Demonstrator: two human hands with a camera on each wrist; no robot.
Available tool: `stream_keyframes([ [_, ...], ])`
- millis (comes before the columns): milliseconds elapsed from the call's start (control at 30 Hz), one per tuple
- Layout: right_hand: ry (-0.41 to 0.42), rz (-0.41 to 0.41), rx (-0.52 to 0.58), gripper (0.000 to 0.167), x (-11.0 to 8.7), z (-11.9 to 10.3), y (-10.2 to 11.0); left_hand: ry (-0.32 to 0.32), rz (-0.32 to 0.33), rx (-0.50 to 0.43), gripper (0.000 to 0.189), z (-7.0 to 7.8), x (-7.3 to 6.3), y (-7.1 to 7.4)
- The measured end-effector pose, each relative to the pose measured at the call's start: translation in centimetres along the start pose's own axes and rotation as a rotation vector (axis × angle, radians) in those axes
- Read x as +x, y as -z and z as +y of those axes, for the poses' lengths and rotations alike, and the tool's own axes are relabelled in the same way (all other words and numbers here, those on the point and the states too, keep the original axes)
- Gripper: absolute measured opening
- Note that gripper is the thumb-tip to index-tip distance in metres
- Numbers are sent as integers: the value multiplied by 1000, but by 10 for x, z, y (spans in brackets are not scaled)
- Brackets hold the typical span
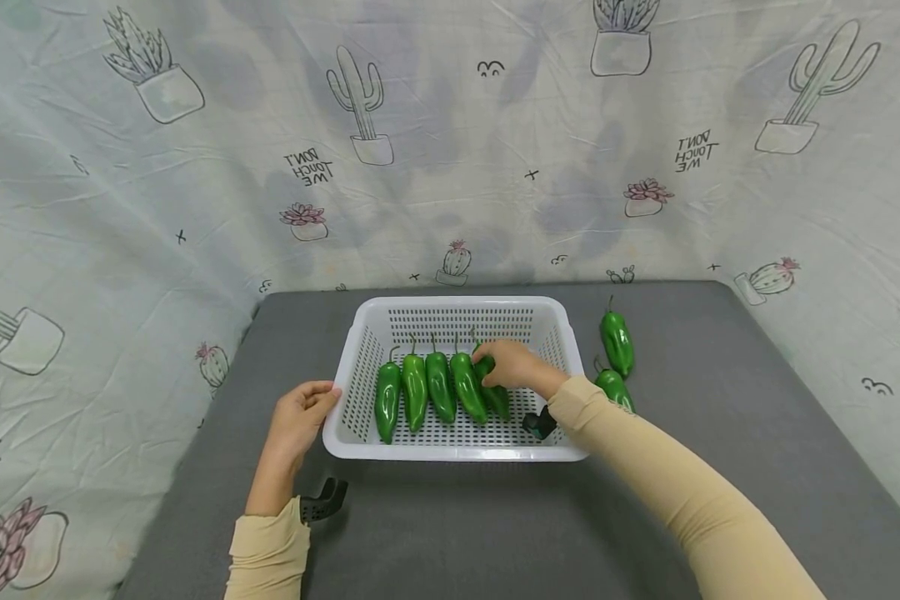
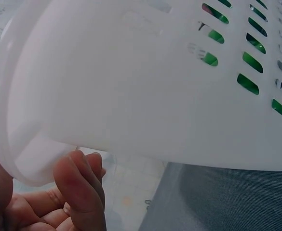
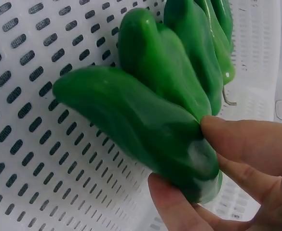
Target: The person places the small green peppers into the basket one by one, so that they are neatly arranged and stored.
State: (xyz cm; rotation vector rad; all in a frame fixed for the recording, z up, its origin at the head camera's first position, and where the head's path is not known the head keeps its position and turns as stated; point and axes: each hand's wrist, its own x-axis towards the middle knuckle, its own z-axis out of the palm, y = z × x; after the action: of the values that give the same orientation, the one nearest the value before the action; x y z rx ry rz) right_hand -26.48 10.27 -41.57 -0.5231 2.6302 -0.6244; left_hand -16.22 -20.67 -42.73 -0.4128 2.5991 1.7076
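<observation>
A white perforated plastic basket (image 1: 450,454) stands on the table with several green peppers lying side by side in it, stems toward the back. My right hand (image 1: 516,364) is inside the basket and pinches the rightmost green pepper (image 3: 136,122) near its stem end, between thumb and fingers. That pepper lies right beside its neighbour (image 3: 162,62) in the right wrist view. At the basket's left rim, my left hand (image 1: 305,417) grips the edge, thumb and fingertips (image 2: 78,183) at the rim in the left wrist view.
Two more green peppers, one farther back (image 1: 617,342) and one nearer (image 1: 613,387), lie on the grey table (image 1: 457,525) right of the basket. The right forearm partly covers the nearer one. A cloth printed with cacti (image 1: 450,167) hangs behind and at both sides.
</observation>
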Motion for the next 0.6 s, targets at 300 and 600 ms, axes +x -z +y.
stream_keyframes([
  [300,27,-28,-18,43,3,-4,-8,0,-6,-12,37,-1,0,1],
  [600,11,-60,-14,44,7,-8,-11,0,-3,-14,37,1,-1,2],
])
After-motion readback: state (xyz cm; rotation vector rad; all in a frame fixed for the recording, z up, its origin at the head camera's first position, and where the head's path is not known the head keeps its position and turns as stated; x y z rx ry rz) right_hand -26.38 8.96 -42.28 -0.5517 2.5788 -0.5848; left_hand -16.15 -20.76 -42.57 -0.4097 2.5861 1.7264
